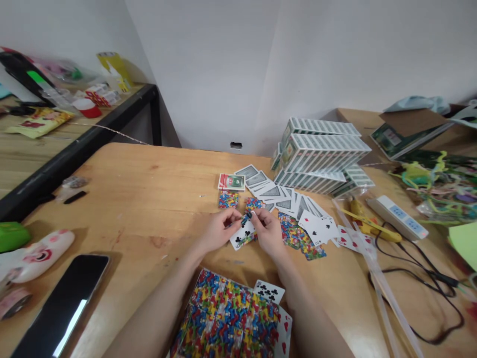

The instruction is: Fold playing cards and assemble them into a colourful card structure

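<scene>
The left hand [222, 228] and the right hand [267, 231] meet above the tabletop [149, 189], thumbs and forefingers pinching a small dark piece [246, 217] between them; its exact form is too small to tell. Directly below the fingertips is a clubs card [239, 240], face up and tilted in plan, partly covered by the hands; whether it is also held cannot be told.

Just beyond the hands are two small multicoloured patterned pieces, one on the left [228, 200] and one on the right [255, 203], with a card box [231, 182] behind the left one. From beside the box, a spread of grey-backed cards [276, 191] runs rightward to overlapping face-up cards [316, 228], with patterned strips [289, 231] at its near side. Stacked boxes [324, 151] stand behind the spread.

Nearer the body, between the forearms, lies a large multicoloured patterned block [227, 318]; a ten of clubs [269, 292] and a hearts card [284, 332] project from its right side. Far right: a white power strip [398, 217] beside a yellow tool [372, 226]. Far left: a dark-screened phone [61, 303].
</scene>
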Available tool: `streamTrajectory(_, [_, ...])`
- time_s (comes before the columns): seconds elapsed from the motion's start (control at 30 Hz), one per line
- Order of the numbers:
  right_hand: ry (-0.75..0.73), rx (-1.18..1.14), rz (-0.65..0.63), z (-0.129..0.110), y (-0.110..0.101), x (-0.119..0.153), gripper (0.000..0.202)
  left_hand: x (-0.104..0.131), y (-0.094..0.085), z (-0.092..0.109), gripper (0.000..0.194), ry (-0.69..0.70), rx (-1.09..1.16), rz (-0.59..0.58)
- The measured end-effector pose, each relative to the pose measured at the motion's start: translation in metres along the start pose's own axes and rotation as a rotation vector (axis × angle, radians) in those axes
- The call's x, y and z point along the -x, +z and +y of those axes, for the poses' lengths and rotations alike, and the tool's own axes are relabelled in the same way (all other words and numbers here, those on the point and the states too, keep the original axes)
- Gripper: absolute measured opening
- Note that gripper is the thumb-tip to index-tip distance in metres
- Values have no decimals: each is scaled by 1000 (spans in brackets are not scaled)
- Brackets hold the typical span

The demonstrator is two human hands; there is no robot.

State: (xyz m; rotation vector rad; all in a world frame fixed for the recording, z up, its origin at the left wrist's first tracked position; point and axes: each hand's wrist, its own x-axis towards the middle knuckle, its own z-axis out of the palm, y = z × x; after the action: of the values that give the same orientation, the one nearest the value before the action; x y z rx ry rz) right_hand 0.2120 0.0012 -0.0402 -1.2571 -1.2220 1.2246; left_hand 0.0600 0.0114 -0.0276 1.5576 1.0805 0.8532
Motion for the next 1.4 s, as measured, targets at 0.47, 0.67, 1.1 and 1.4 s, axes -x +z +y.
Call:
streamTrajectory(0.47, [33, -38, -8, 0, 4, -1, 23, -6, -5, -13, 12, -56, 148, 358])
streamTrajectory(0.67, [43, 7, -146, -4, 2, -2, 16, -2, -4, -9, 12, 3, -116, 250])
streamTrajectory(1.1, [95, -16, -130, -3, 5, -3, 12, -3, 2, -7, 10, 94, -335, 221])
streamTrajectory(1.4, [157, -138, -134, 2, 5, 3, 15, -4, 3, -8, 8, 76, -287, 245])
